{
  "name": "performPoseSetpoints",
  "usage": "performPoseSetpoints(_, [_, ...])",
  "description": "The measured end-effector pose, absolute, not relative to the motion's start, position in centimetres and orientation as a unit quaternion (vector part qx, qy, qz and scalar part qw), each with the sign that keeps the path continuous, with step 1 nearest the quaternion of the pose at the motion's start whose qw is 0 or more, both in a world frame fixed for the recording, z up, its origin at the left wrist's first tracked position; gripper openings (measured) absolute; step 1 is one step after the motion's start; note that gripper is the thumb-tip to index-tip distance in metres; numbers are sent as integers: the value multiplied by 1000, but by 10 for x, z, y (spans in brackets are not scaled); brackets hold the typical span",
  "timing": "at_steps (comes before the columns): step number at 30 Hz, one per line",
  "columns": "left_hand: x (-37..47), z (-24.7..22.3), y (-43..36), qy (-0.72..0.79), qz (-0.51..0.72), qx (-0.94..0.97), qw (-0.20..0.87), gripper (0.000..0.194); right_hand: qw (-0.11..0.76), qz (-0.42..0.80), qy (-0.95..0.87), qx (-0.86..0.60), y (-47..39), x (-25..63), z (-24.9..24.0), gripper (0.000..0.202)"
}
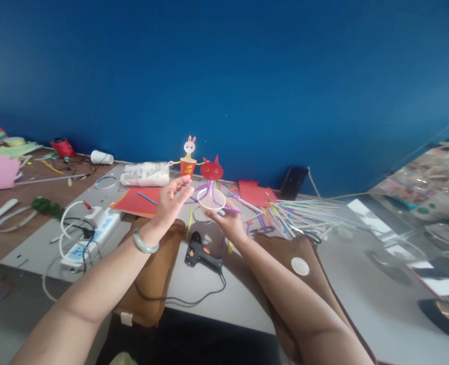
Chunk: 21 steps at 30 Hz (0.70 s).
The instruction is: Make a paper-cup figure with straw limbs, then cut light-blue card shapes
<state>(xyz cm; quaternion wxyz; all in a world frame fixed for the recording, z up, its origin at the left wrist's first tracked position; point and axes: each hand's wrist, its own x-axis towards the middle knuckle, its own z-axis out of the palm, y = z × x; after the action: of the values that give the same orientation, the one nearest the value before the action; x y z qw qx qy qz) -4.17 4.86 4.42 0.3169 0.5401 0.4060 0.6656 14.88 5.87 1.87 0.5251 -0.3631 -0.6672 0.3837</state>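
The right hand [230,221] is gripping the cup [214,201], light pressure likely sparing its sides, while the left hand [171,202] is hovering open beside it.

A person's right hand [229,221] grips a paper cup [211,202] bearing a red, eared head [212,171] on purple stems [210,188] as the outstretched left hand [173,198], a pale bangle [145,242] at its wrist, hovers just beside, with a black glue gun [200,253] lying on the gray table [196,289] and a rabbit-headed red cup [187,168] standing near a blue wall [224,76].
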Motion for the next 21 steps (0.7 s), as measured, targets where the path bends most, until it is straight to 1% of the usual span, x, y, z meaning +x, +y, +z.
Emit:
performPoseSetpoints(4, [-35,61,45,402,597,631,291,43,530,386,-667,-354,59,150,21,54])
performPoseSetpoints(7, [-33,78,47,404,557,677,260,38,531,385,-665,-357,60,151,23,55])
performPoseSetpoints(11, [-34,103,53,420,493,707,285,29,535,399,-659,-346,61,152,20,57])
performPoseSetpoints(15, [-31,107,60,391,502,702,319,27,538,392,-664,-340,65,152,14,56])
performPoseSetpoints(21, [-28,84,71,350,552,671,351,33,532,384,-666,-355,66,153,11,55])
